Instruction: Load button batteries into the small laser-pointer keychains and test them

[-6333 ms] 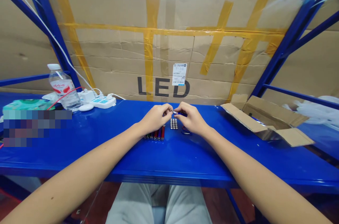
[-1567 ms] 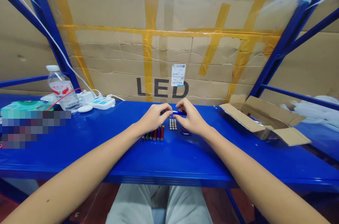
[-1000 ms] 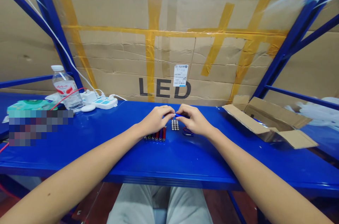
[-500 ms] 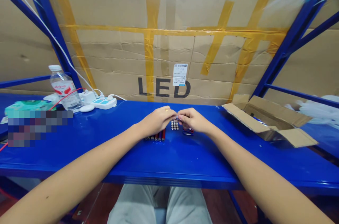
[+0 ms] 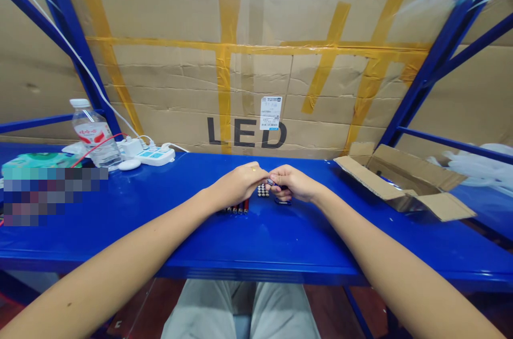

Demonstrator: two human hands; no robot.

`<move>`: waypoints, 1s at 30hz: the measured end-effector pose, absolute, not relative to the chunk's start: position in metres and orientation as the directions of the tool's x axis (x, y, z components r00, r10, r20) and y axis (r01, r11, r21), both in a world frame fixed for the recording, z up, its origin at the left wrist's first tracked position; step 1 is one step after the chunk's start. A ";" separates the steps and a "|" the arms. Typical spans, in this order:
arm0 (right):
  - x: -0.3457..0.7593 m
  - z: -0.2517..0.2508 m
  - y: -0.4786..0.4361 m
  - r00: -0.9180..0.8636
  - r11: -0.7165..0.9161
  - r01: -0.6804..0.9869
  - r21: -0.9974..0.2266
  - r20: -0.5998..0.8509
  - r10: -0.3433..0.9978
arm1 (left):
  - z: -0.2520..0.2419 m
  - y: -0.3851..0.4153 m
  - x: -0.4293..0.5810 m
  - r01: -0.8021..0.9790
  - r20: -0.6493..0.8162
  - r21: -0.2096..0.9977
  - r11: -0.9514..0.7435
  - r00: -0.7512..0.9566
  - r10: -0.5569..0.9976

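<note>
My left hand [image 5: 242, 183], with a ring on one finger, is closed in a pinch. Its fingertips meet those of my right hand [image 5: 295, 183] above the table. The right fingers are wrapped round a small dark tube with a shiny silver end [image 5: 271, 182]; most of it is hidden. Whether the left fingertips grip that end or something tiny, I cannot tell. Below my left hand lies a row of slim dark and red tubes [image 5: 245, 206] with silver ends. Between the hands, small round silver pieces [image 5: 263, 191] stand in rows. A blue item [image 5: 282, 201] lies under my right hand, partly covered.
The blue table [image 5: 256, 243] meets a large cardboard sheet [image 5: 180, 82] behind. An open cardboard box [image 5: 404, 178] stands at the right. At the left are a water bottle [image 5: 96, 138], a power strip [image 5: 158, 155] with cables and a green pack [image 5: 38, 161].
My right hand has turned a little, so more of the dark tube shows in its fingers. My left hand stays close against it. The whole view has shifted slightly.
</note>
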State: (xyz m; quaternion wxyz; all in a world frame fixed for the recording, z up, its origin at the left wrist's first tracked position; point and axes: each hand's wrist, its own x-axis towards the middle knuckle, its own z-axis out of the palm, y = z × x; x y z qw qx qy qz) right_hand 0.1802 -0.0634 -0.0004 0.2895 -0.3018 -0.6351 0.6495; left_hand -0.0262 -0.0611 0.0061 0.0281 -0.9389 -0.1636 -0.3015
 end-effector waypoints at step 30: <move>0.171 0.002 -0.061 -0.481 0.034 -0.117 -0.993 0.087 0.873 | 0.006 -0.059 -0.021 0.516 0.639 0.023 -0.856 0.651 0.410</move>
